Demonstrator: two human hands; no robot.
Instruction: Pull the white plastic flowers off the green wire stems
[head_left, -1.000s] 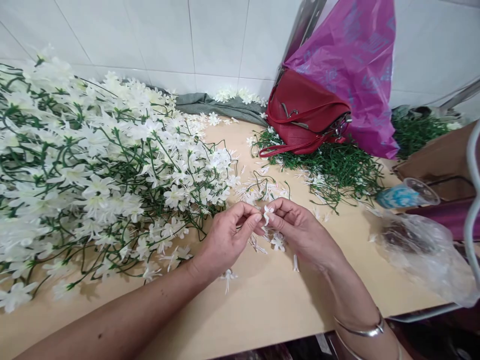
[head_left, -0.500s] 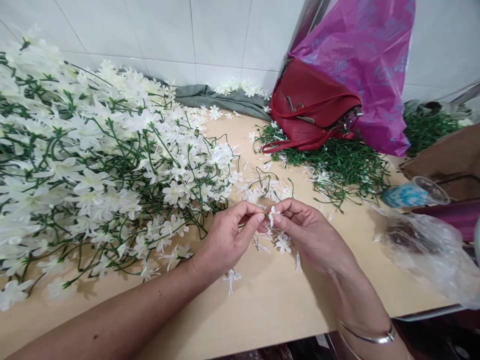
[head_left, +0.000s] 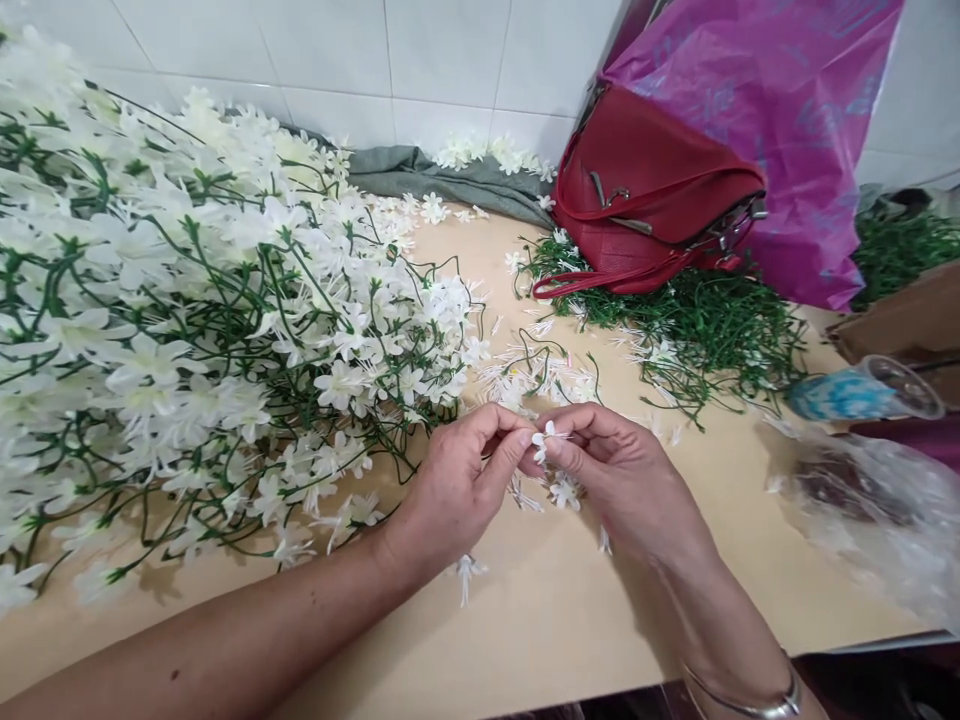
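Observation:
Between my two hands is a small white artificial flower, held near the middle of the table. The thumb and index finger of my left hand pinch its left side, where the fingertips hide any stem. My right hand pinches it from the right, and thin white stamens poke out by the index finger. Just under the hands lie loose white petals and stamens. Another loose white blossom rests on the table below my left wrist.
A big heap of white artificial flowers on green stems fills the left. Behind, on green stems, sits a red handbag beside a purple plastic bag. To the right are a blue-patterned cup and a clear plastic bag.
The flower has shifted slightly toward my left fingertips, and the green bit seen there before is now hidden. Both hands keep their pinch. The view has shifted a little.

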